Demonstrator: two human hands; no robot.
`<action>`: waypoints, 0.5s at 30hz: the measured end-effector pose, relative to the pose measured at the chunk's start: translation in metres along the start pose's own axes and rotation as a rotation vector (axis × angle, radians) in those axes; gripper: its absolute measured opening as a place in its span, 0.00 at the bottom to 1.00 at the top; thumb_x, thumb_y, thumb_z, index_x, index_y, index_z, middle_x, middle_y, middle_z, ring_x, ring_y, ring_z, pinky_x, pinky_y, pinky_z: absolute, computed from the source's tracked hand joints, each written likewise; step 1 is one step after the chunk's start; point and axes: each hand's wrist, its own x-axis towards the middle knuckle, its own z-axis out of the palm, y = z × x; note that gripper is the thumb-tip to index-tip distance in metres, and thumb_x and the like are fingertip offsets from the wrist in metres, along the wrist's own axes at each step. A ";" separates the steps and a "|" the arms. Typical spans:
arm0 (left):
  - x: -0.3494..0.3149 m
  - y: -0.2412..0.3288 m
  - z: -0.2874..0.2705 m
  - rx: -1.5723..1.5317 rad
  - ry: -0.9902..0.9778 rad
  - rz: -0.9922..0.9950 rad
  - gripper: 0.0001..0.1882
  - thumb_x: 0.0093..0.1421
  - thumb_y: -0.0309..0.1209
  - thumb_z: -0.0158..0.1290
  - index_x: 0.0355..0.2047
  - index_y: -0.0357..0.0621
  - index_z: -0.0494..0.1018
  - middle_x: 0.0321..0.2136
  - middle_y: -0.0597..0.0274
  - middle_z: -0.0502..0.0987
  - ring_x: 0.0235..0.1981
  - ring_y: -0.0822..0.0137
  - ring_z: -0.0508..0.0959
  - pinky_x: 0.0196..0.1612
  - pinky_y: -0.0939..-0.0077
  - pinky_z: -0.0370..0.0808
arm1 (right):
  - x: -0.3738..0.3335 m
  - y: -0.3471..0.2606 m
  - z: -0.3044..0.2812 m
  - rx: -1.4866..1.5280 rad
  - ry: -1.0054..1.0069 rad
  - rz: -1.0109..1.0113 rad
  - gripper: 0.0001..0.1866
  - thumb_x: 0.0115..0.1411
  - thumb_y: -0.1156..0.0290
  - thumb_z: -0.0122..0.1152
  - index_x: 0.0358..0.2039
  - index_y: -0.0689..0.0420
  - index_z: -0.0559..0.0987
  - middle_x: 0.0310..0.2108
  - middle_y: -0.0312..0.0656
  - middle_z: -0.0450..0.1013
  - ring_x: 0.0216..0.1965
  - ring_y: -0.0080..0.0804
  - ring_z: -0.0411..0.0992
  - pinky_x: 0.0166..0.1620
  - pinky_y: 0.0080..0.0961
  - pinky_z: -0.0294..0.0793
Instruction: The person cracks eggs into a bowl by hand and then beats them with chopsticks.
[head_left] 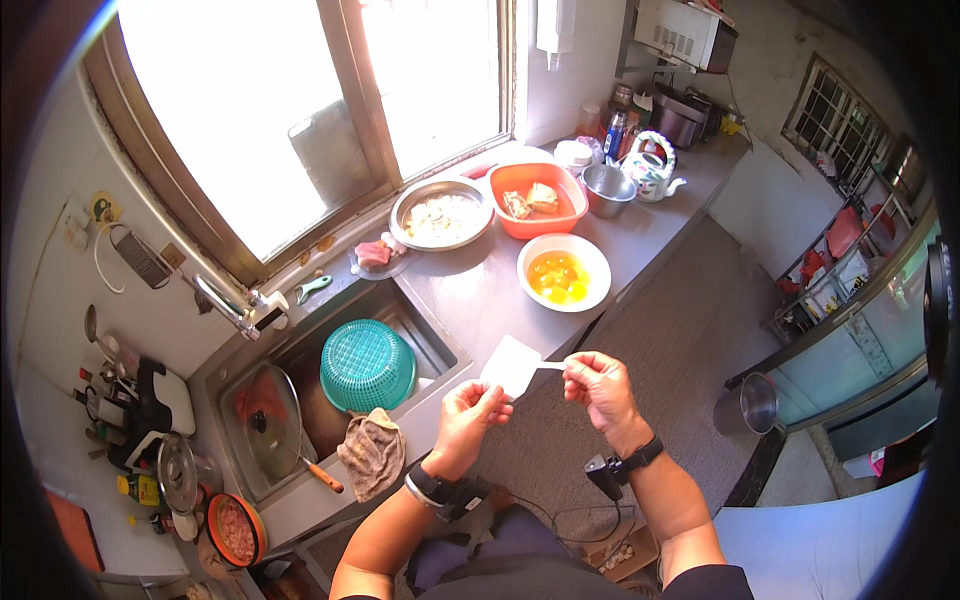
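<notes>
The left hand (466, 420) pinches a flat white piece (511, 367), perhaps a packet. Its long axis runs crosswise, narrow end pointing into the right hand (602, 390), which grips it.

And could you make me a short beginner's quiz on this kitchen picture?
1. True or false: the teal perforated plastic basket is in the rectangular metal sink.
2. Which hand pinches the narrow white strip beside the flat, squarish white piece?
3. What lies in the round white bowl: (a) sliced meat, (b) yellow-orange egg yolks, (c) leafy greens?

Key: 1 true; 2 the right hand; 3 b.
</notes>
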 end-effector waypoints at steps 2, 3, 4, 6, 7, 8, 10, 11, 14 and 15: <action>0.025 0.001 0.010 -0.025 -0.005 0.018 0.10 0.63 0.32 0.56 0.35 0.37 0.73 0.30 0.60 0.78 0.29 0.72 0.79 0.33 0.80 0.78 | 0.021 -0.017 -0.007 0.030 0.033 -0.064 0.02 0.60 0.76 0.62 0.33 0.60 0.80 0.24 0.36 0.76 0.22 0.20 0.74 0.26 0.19 0.78; 0.037 0.001 0.013 -0.050 -0.005 0.027 0.10 0.63 0.33 0.56 0.35 0.37 0.73 0.31 0.60 0.78 0.29 0.71 0.79 0.34 0.79 0.78 | 0.032 -0.026 -0.008 0.048 0.064 -0.100 0.02 0.59 0.76 0.62 0.33 0.60 0.79 0.24 0.36 0.75 0.21 0.20 0.74 0.26 0.18 0.78; 0.052 -0.002 0.016 -0.050 -0.015 0.050 0.10 0.63 0.33 0.56 0.36 0.37 0.72 0.31 0.59 0.78 0.29 0.71 0.79 0.34 0.79 0.78 | 0.044 -0.037 -0.012 0.054 0.101 -0.149 0.02 0.59 0.76 0.62 0.33 0.60 0.79 0.23 0.36 0.75 0.21 0.20 0.73 0.25 0.18 0.77; 0.070 0.002 0.022 -0.063 -0.004 0.078 0.10 0.63 0.33 0.56 0.36 0.37 0.72 0.31 0.59 0.78 0.29 0.71 0.79 0.34 0.79 0.78 | 0.076 -0.057 -0.019 0.002 0.184 -0.265 0.03 0.59 0.76 0.63 0.33 0.60 0.78 0.23 0.36 0.75 0.19 0.20 0.72 0.23 0.18 0.76; 0.080 0.003 0.028 -0.081 0.005 0.085 0.10 0.63 0.33 0.56 0.36 0.37 0.73 0.31 0.59 0.78 0.29 0.71 0.79 0.34 0.79 0.78 | 0.100 -0.061 -0.029 -0.159 0.295 -0.351 0.02 0.59 0.76 0.62 0.32 0.60 0.78 0.22 0.36 0.75 0.18 0.19 0.72 0.22 0.17 0.74; 0.088 0.001 0.033 -0.073 -0.008 0.084 0.10 0.63 0.33 0.56 0.36 0.37 0.73 0.31 0.59 0.79 0.29 0.71 0.79 0.34 0.79 0.78 | 0.126 -0.057 -0.050 -0.249 0.378 -0.401 0.02 0.59 0.77 0.62 0.32 0.61 0.78 0.22 0.36 0.75 0.18 0.19 0.72 0.22 0.17 0.74; 0.098 -0.005 0.031 -0.084 0.002 0.073 0.10 0.63 0.33 0.56 0.36 0.37 0.73 0.31 0.59 0.79 0.29 0.71 0.79 0.34 0.79 0.78 | 0.155 -0.052 -0.073 -0.374 0.469 -0.465 0.02 0.59 0.77 0.61 0.31 0.61 0.78 0.22 0.36 0.75 0.18 0.19 0.72 0.22 0.16 0.74; 0.100 -0.006 0.028 -0.093 0.026 0.067 0.10 0.63 0.33 0.56 0.36 0.37 0.73 0.31 0.58 0.79 0.29 0.71 0.79 0.34 0.79 0.78 | 0.157 -0.052 -0.078 -0.374 0.465 -0.465 0.02 0.59 0.77 0.61 0.31 0.61 0.78 0.22 0.36 0.75 0.18 0.19 0.72 0.22 0.16 0.74; 0.101 -0.012 0.014 -0.115 0.043 0.063 0.10 0.63 0.33 0.57 0.35 0.38 0.73 0.31 0.58 0.78 0.29 0.71 0.79 0.34 0.80 0.79 | 0.140 -0.053 -0.071 -0.203 0.418 -0.353 0.03 0.59 0.75 0.62 0.31 0.61 0.78 0.23 0.36 0.75 0.19 0.19 0.72 0.23 0.16 0.75; 0.098 -0.013 0.008 -0.129 0.040 0.066 0.11 0.63 0.34 0.57 0.35 0.38 0.73 0.31 0.59 0.78 0.29 0.71 0.79 0.34 0.80 0.79 | 0.130 -0.052 -0.061 -0.207 0.407 -0.341 0.03 0.59 0.75 0.62 0.31 0.61 0.78 0.23 0.36 0.75 0.19 0.19 0.72 0.23 0.16 0.75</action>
